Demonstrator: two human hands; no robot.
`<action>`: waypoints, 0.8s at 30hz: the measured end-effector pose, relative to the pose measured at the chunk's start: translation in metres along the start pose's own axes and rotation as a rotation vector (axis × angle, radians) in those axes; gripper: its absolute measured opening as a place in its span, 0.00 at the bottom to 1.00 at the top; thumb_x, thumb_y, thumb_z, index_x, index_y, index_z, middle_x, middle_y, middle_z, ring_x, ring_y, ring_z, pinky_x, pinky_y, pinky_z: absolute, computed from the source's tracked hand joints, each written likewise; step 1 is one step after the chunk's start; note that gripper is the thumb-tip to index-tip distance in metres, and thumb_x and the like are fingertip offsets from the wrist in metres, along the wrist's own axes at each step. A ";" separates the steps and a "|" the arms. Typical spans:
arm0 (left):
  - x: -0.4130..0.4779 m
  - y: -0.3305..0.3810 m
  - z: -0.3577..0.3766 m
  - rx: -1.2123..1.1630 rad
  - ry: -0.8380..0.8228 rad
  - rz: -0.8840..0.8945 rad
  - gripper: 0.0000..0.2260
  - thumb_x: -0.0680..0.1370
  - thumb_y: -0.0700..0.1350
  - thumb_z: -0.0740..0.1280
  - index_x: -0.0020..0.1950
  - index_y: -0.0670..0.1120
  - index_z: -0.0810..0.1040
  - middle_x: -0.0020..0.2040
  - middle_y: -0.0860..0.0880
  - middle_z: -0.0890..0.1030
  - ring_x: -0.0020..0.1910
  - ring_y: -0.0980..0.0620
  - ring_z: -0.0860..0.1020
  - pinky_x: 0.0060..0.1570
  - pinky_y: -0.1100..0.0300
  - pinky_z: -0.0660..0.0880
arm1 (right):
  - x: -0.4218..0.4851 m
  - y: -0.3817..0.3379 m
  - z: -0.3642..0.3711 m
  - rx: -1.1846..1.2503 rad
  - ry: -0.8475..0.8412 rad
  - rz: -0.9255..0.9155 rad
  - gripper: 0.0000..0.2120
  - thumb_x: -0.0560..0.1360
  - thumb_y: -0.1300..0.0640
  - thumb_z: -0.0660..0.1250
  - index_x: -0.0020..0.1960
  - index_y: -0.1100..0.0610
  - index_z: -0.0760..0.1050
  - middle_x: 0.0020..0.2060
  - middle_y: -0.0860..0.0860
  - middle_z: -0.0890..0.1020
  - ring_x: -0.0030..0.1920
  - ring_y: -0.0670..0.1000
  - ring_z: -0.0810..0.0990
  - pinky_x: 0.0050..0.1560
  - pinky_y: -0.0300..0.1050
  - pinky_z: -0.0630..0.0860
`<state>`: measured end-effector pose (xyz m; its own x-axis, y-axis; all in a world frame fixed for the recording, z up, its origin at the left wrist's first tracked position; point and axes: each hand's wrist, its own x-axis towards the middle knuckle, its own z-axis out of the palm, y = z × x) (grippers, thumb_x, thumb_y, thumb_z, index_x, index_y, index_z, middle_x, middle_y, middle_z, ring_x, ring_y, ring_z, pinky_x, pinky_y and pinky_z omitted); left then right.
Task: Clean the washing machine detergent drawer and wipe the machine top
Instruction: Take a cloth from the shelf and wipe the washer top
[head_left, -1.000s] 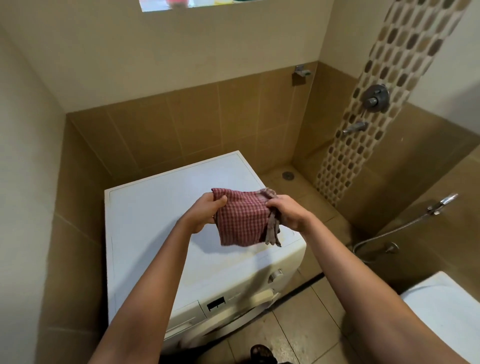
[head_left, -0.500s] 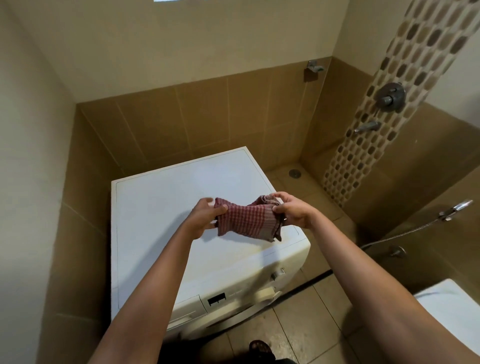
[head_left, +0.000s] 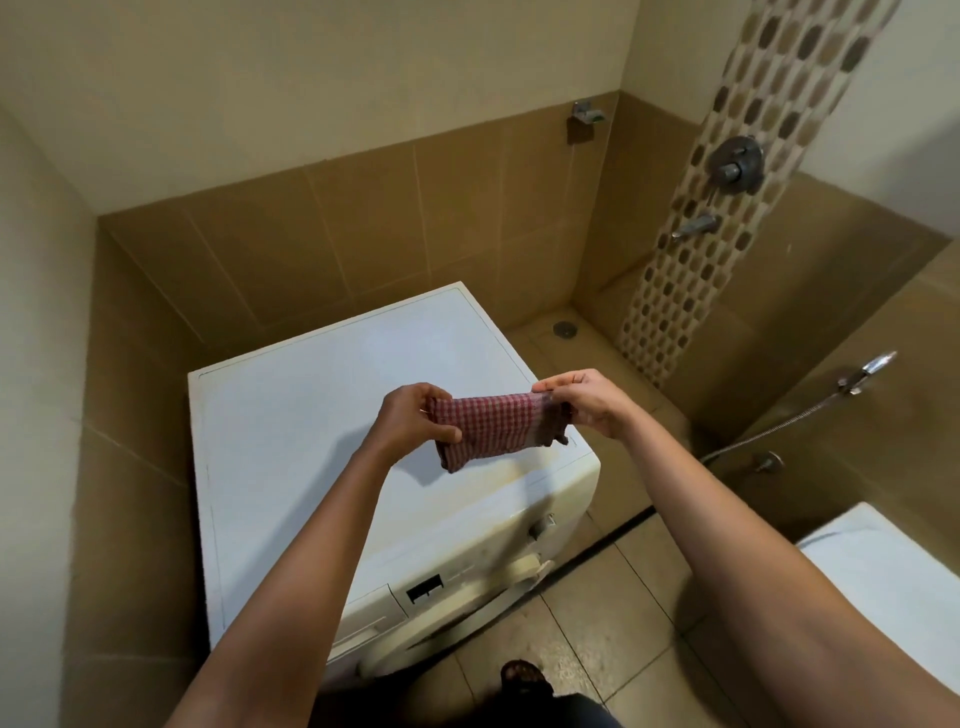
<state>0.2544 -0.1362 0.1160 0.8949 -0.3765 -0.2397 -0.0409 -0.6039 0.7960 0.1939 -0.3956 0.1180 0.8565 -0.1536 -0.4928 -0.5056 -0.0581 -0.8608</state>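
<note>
A white washing machine (head_left: 311, 395) stands in the tiled corner, its flat top bare. The detergent drawer (head_left: 363, 618) sits shut at the left of the front panel. Above the machine's front right corner I hold a red-and-white checked cloth (head_left: 498, 428), folded into a narrow band. My left hand (head_left: 415, 415) grips its left end and my right hand (head_left: 582, 402) pinches its right end. The cloth hangs in the air, apart from the machine top.
A program knob (head_left: 540, 525) and door handle (head_left: 524, 566) are on the machine front. A shower mixer (head_left: 735, 166) and spout (head_left: 693, 227) are on the mosaic wall, a hand sprayer (head_left: 865, 371) on the right wall, and a white toilet (head_left: 883, 582) at lower right. A floor drain (head_left: 564, 328) lies behind.
The cloth has been folded from a hanging square into a narrow horizontal band. Both hands stay on its ends, now a little farther apart.
</note>
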 end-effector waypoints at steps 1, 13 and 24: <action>0.000 0.004 0.003 0.059 -0.020 0.024 0.22 0.65 0.40 0.80 0.57 0.45 0.79 0.53 0.48 0.80 0.53 0.50 0.79 0.43 0.65 0.77 | -0.006 0.003 -0.005 -0.030 -0.022 -0.033 0.14 0.73 0.72 0.63 0.57 0.65 0.79 0.52 0.58 0.81 0.52 0.54 0.80 0.57 0.49 0.78; 0.007 0.069 0.069 0.537 -0.270 0.358 0.09 0.75 0.47 0.73 0.48 0.41 0.83 0.48 0.44 0.82 0.45 0.49 0.79 0.41 0.60 0.74 | -0.083 0.063 -0.068 -1.013 0.384 -0.193 0.11 0.74 0.56 0.67 0.55 0.53 0.80 0.51 0.51 0.69 0.52 0.51 0.70 0.53 0.48 0.75; -0.061 0.174 0.224 -0.474 -0.729 0.024 0.10 0.82 0.43 0.60 0.58 0.43 0.79 0.47 0.47 0.85 0.44 0.54 0.82 0.39 0.62 0.78 | -0.238 0.145 -0.165 0.356 0.705 -0.161 0.04 0.68 0.59 0.67 0.41 0.59 0.77 0.37 0.54 0.76 0.39 0.50 0.75 0.39 0.43 0.71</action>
<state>0.0931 -0.3759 0.1450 0.3815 -0.8397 -0.3865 0.2785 -0.2943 0.9142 -0.1004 -0.5307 0.1312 0.5892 -0.7632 -0.2653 -0.2167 0.1671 -0.9618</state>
